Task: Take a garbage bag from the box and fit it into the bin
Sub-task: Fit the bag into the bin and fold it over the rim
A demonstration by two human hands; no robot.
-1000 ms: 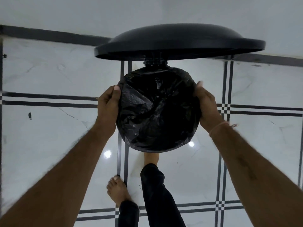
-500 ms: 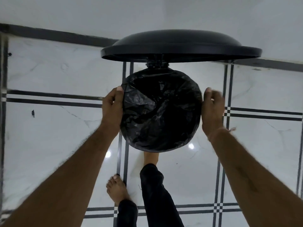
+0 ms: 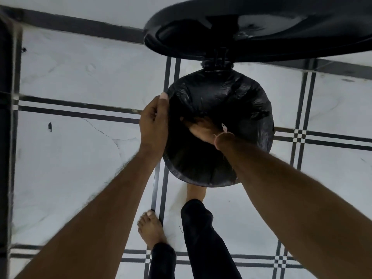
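The round black bin [image 3: 201, 183] stands on the floor with its lid [image 3: 261, 37] tipped up behind it. A black garbage bag [image 3: 231, 97] lines the opening and is folded over the rim. My left hand [image 3: 154, 121] grips the left side of the rim over the bag, thumb pointing up. My right hand [image 3: 201, 129] reaches down inside the bin and presses against the bag's left inner wall; its fingertips are blurred and lost in the dark plastic.
One bare foot [image 3: 196, 191] is tucked under the bin's front edge, the other foot [image 3: 151, 228] stands on the white marble floor to the left. A dark upright edge [image 3: 6, 137] runs down the frame's left side. A wall lies just behind the bin.
My right hand left the bin's right rim and went down inside the bag. My left hand stays on the left rim. The view moved closer and the lid tipped further up.
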